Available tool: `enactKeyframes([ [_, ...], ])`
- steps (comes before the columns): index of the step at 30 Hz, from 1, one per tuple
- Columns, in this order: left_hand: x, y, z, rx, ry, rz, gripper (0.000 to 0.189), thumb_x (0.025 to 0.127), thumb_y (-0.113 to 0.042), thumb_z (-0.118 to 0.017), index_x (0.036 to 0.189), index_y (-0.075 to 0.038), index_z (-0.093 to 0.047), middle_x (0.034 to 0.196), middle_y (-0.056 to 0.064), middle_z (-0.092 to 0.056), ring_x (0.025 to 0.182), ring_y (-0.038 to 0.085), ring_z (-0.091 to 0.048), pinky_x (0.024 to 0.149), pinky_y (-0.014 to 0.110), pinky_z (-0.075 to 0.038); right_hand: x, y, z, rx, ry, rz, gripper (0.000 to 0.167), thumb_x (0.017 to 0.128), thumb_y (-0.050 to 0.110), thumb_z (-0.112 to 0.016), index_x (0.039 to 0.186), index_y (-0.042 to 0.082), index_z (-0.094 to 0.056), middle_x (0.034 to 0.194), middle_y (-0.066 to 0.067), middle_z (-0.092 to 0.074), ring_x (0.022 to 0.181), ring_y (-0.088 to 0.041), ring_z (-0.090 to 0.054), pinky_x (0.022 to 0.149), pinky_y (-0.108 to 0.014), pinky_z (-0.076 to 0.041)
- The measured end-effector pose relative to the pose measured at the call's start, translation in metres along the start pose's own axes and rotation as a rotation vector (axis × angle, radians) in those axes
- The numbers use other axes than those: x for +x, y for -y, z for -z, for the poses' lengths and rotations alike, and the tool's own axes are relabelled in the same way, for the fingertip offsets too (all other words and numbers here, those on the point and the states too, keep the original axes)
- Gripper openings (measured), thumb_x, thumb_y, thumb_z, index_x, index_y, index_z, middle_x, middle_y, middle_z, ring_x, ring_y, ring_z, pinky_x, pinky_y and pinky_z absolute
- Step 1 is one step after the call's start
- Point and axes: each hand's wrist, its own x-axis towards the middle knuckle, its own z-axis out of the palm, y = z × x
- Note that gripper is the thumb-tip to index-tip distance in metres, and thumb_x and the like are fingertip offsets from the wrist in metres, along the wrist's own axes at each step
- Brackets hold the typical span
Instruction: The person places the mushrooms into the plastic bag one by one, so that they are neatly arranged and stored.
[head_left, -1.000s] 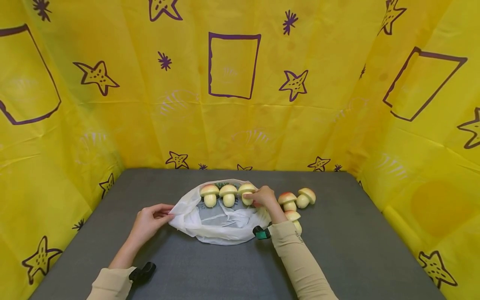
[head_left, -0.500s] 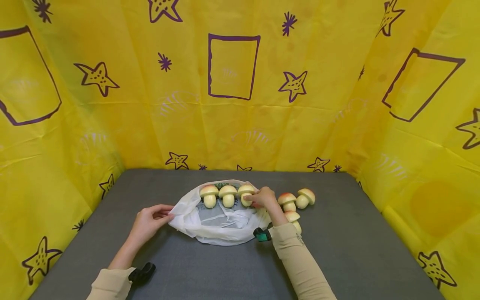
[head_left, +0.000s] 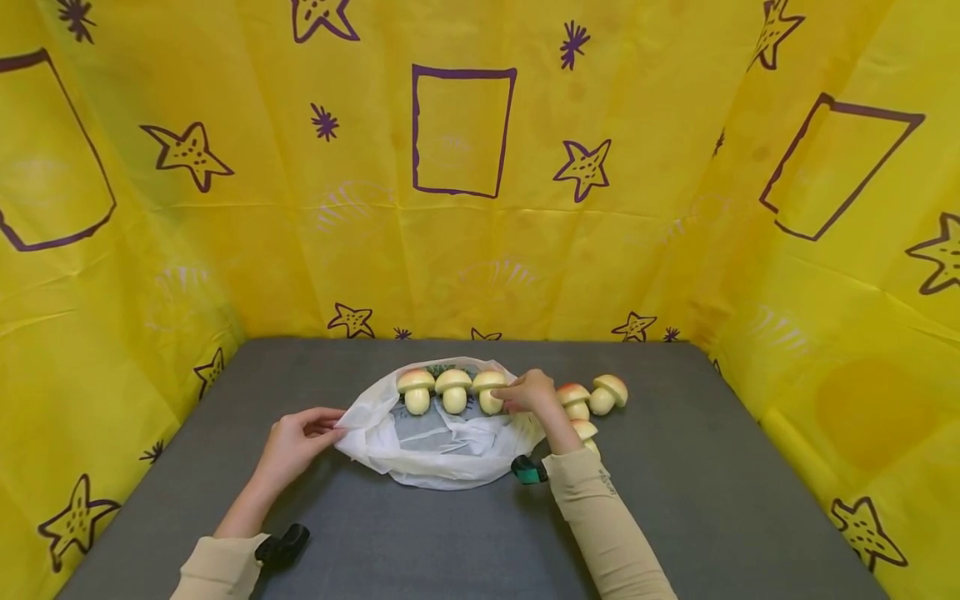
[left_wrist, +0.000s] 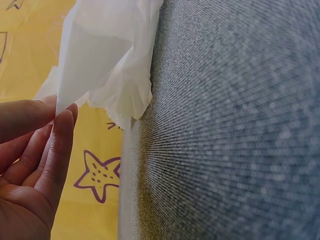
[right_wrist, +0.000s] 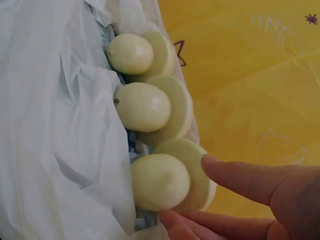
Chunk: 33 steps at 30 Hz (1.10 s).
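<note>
Three mushrooms [head_left: 453,380] in the bag [head_left: 442,473], lower-middle frame.
Left hand [head_left: 300,439] pinches the rim, right hand [head_left: 534,392] pinches the rightmost. Probably mid-placing; next calls for letting go.

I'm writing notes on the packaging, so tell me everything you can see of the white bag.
The bag is white, thin and crinkled, and looks like plastic. It lies on the grey table, its mouth spread into a wide oval. Dark green print shows near its far edge. Three mushrooms lie inside in a row along the far side. The left hand pinches its left edge. The right hand is at the rightmost mushroom; whether it also touches the bag is unclear.
</note>
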Motion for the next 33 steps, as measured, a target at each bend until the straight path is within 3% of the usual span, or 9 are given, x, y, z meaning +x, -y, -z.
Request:
enactKeyframes([
  [5, 0.0, -0.001, 0.001, -0.001, -0.002, -0.005, 0.027, 0.079, -0.017, -0.077, 0.102, -0.006, -0.072, 0.086, 0.008, -0.07, 0.069, 0.003, -0.06, 0.063, 0.015, -0.051, -0.006, 0.002, 0.009, 0.071, 0.025, 0.004, 0.037, 0.076, 0.031, -0.079, 0.096, 0.0, -0.074, 0.076, -0.011, -0.073, 0.075, -0.023, -0.072, 0.068, -0.032, -0.056],
  [15, -0.001, -0.003, 0.001, -0.004, -0.006, -0.02, 0.026, 0.079, -0.016, -0.077, 0.102, -0.005, -0.072, 0.086, 0.009, -0.07, 0.069, 0.002, -0.06, 0.063, 0.014, -0.05, -0.019, 0.005, 0.027, 0.099, 0.04, 0.055, 0.04, 0.079, 0.032, -0.076, 0.105, 0.002, -0.071, 0.094, -0.014, -0.072, 0.088, -0.029, -0.07, 0.08, -0.04, -0.055],
  [24, -0.001, -0.003, 0.001, -0.021, -0.015, -0.022, 0.027, 0.079, -0.017, -0.077, 0.103, -0.006, -0.072, 0.088, 0.008, -0.071, 0.071, 0.002, -0.061, 0.064, 0.013, -0.051, -0.031, 0.001, 0.049, 0.13, 0.043, 0.137, 0.039, 0.083, 0.031, -0.073, 0.109, 0.003, -0.07, 0.106, -0.015, -0.07, 0.096, -0.032, -0.067, 0.079, -0.036, -0.056],
  [33, -0.003, -0.004, 0.004, -0.025, -0.012, -0.013, 0.028, 0.079, -0.018, -0.077, 0.104, -0.007, -0.072, 0.089, 0.008, -0.071, 0.073, 0.003, -0.06, 0.064, 0.013, -0.05, -0.045, -0.007, 0.07, 0.123, 0.034, 0.175, 0.04, 0.085, 0.031, -0.071, 0.112, 0.001, -0.067, 0.106, -0.017, -0.069, 0.086, -0.024, -0.068, 0.075, -0.036, -0.056],
])
